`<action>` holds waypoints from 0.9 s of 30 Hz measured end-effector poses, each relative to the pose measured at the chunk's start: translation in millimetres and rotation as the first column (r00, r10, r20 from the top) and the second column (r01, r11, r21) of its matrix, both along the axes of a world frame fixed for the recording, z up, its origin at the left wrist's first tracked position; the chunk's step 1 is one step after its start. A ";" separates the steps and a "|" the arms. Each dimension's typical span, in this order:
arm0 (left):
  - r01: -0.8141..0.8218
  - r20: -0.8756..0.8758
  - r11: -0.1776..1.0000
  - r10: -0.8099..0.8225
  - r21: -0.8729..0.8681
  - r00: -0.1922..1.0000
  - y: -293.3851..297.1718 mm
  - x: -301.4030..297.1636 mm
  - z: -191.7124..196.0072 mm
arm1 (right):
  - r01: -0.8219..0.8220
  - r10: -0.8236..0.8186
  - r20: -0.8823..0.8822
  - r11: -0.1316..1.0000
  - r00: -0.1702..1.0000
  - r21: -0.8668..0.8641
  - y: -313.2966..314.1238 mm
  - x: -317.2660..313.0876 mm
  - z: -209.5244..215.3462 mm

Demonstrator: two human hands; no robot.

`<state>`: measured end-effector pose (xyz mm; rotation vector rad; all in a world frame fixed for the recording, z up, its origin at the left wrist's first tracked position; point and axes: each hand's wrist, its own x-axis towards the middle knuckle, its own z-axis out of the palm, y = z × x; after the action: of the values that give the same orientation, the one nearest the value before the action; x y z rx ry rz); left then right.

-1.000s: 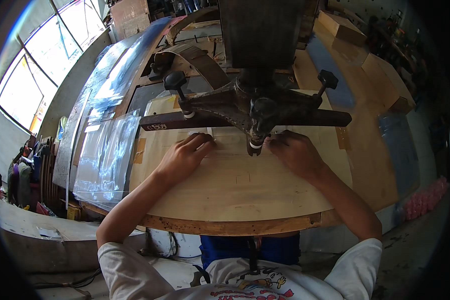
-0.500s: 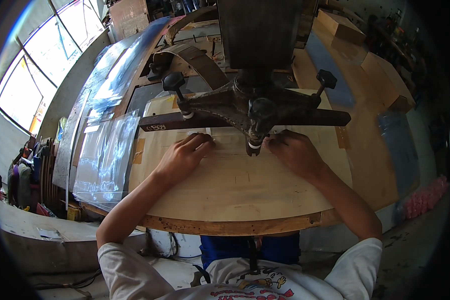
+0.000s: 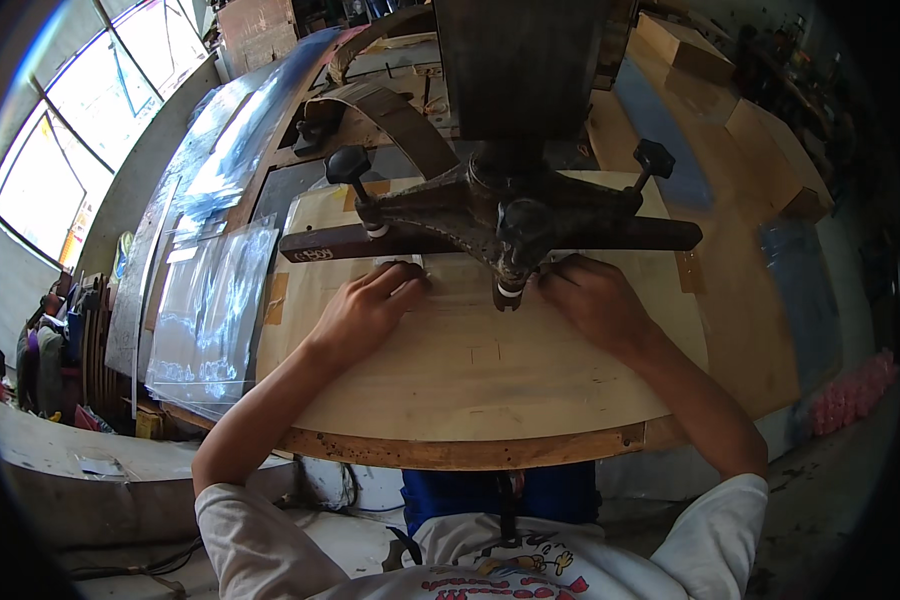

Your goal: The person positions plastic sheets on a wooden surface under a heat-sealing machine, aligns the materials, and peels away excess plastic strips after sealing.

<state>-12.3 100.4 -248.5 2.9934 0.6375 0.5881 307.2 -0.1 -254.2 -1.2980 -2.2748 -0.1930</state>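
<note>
Both arms reach across a pale board (image 3: 440, 400) lying on a wood-edged table. My left hand (image 3: 375, 302) rests on the board just in front of a dark metal bar (image 3: 345, 242), fingers curled and pressed together. On the other side of the machine's centre, my right hand (image 3: 595, 302) is closed in a pinch, close to the bar. What the fingertips hold is hidden or too small to name; a thin pale strip shows beside the left fingers. Between the hands hangs the dark cast machine head (image 3: 515, 235), with a white-ringed tip (image 3: 508, 293) low over the board.
Clear plastic sheets (image 3: 215, 310) are piled at the left. A black knob (image 3: 347, 163) and another knob (image 3: 654, 157) stick up from the machine's arms. A curved strip (image 3: 395, 125) lies behind. Cardboard boxes (image 3: 775, 160) stand at the right, and a pink bundle (image 3: 852, 393) beyond the table.
My right hand has shifted very slightly right and away from the machine's tip. The left hand has moved a touch forward. The pale board seems nudged slightly; the machine head stays put.
</note>
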 end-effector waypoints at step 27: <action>-0.013 -0.094 0.999 0.010 -0.029 0.996 -7.2 -3.1 27.3 | -0.197 0.197 -0.037 0.980 0.980 0.011 -14.4 -0.1 16.8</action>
<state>-15.3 93.2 -221.2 3.0060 0.6637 0.4367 307.1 -14.5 -237.4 -1.0547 -2.3494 -0.1065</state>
